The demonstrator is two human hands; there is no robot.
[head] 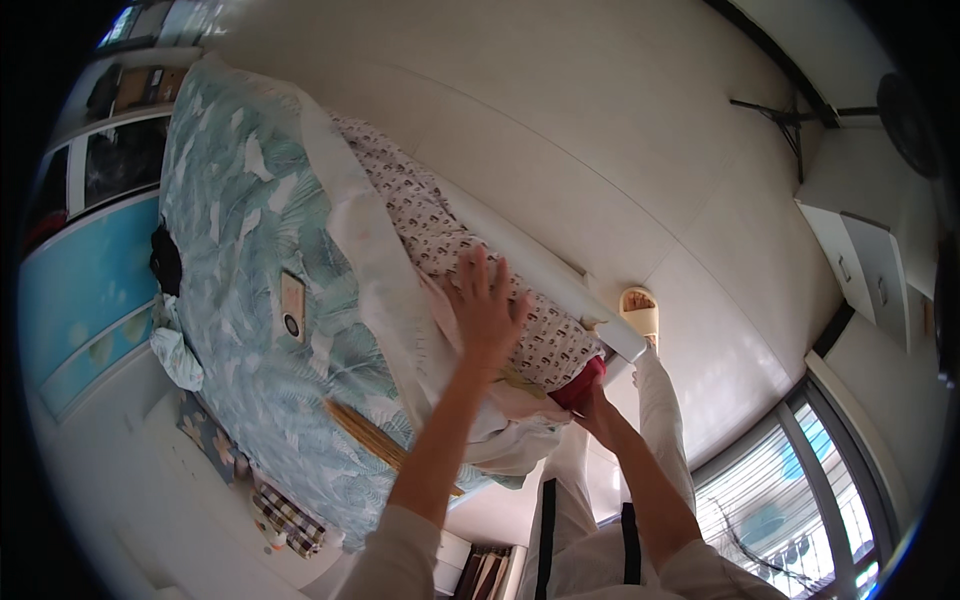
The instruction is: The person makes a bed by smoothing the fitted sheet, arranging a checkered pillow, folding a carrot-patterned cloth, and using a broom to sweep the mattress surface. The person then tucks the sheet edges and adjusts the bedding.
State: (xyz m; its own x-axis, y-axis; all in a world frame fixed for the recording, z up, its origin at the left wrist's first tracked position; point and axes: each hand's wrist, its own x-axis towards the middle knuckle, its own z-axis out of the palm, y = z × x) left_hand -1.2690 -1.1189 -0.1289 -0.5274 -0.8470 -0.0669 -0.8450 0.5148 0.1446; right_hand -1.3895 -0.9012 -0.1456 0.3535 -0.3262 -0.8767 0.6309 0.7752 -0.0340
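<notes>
My left hand [484, 307] rests flat, fingers spread, on a white cloth with a small dark print [559, 337] that covers the side of the bed. At the near corner of that cloth my right hand [598, 412] grips a red cloth [579, 382]; some of its fingers are hidden behind the fabric. A white layer of bedding [379, 277] is folded back along the edge, beside my left forearm. Beyond it, a blue-green leaf-patterned bedspread [262, 202] covers the bed.
On the bedspread lie a phone-like device [293, 306] and a straw-coloured brush [367, 435]. A pale bed rail [525, 255] runs along the mattress side. My sandalled foot [640, 307] stands on the tiled floor [600, 165]. A drawer cabinet [855, 247] and a window [780, 495] are at right.
</notes>
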